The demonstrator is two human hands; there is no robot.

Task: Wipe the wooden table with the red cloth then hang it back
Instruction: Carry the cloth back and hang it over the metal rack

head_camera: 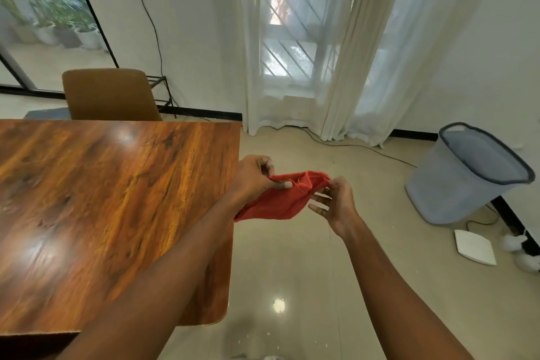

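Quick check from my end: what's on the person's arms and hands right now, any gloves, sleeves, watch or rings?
Nothing that shows. The left hand and the right hand are bare, without gloves, and both forearms are uncovered up to the frame's bottom edge. No sleeve, watch, band or ring is visible in the head view.

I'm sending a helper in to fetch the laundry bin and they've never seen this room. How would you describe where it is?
Start at the tall white curtains over the window and look right along the white wall. There the pale blue-grey plastic laundry basket stands on the beige tiled floor, leaning, with a dark grey rim. The flat white square device lying beside it is much lower, so the basket is the only tall open container there.
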